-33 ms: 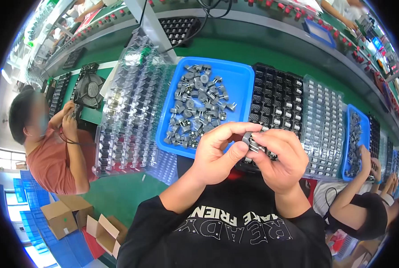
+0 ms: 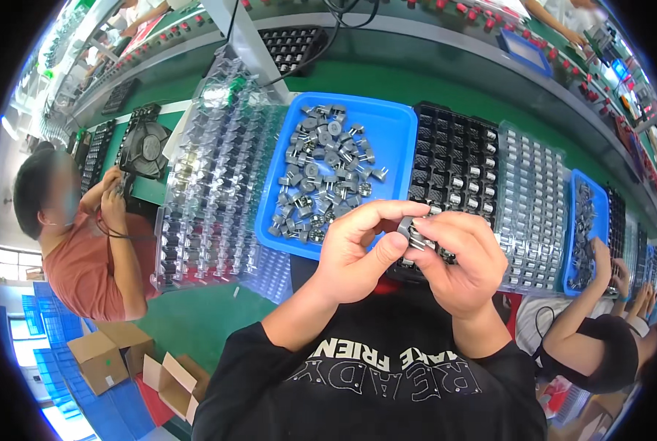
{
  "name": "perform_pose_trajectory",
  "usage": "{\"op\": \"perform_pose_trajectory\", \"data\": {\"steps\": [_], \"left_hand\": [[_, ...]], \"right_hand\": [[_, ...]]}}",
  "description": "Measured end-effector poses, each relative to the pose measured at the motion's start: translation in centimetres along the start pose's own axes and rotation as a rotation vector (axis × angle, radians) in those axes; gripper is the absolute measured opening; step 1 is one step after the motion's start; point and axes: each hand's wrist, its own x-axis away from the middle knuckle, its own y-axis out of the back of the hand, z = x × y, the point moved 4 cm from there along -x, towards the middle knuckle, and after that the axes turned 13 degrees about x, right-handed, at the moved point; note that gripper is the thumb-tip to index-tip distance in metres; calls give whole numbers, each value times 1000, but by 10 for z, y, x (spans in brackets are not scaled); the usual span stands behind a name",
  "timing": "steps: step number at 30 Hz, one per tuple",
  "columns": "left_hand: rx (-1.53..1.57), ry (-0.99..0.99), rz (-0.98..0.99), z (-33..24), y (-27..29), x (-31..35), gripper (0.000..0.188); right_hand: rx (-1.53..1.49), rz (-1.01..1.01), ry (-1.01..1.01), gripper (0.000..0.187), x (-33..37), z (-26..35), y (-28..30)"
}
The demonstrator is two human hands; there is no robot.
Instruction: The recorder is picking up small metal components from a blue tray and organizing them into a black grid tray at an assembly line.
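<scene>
Both my hands meet over the front edge of the blue tray (image 2: 396, 140). Between them is a small grey plug piece with metal pins (image 2: 409, 229). My left hand (image 2: 358, 250) pinches its grey body between thumb and forefinger. Closed around the pin side are the fingertips of my right hand (image 2: 464, 257), which partly hide the piece. In the left part of the tray lies a loose heap of similar grey plug pieces (image 2: 321, 169), their pins pointing various ways.
Right of the tray stand a black compartment tray (image 2: 435, 147), partly filled with metal parts, and a clear compartment tray (image 2: 530, 209). Stacked clear trays (image 2: 214, 169) are on the left. One co-worker (image 2: 93, 242) sits at left by a black fan (image 2: 146, 147); another (image 2: 600, 345) works at right.
</scene>
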Motion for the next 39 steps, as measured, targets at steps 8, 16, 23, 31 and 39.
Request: {"op": "perform_pose_trajectory", "data": {"steps": [8, 16, 23, 31, 39], "left_hand": [[-265, 70, -46, 34, 9, 15, 33], [-1021, 60, -60, 55, 29, 6, 51], [-1481, 77, 141, 56, 29, -7, 40], [-1280, -42, -79, 35, 43, 0, 31], [-436, 239, -296, 44, 76, 15, 29]], "right_hand": [[-157, 88, -212, 20, 32, -31, -2], [91, 414, -533, 4, 48, -95, -13], [734, 530, -250, 7, 25, -131, -37], [538, 346, -499, 20, -16, -174, 23], [770, 315, -898, 45, -16, -298, 68]]}}
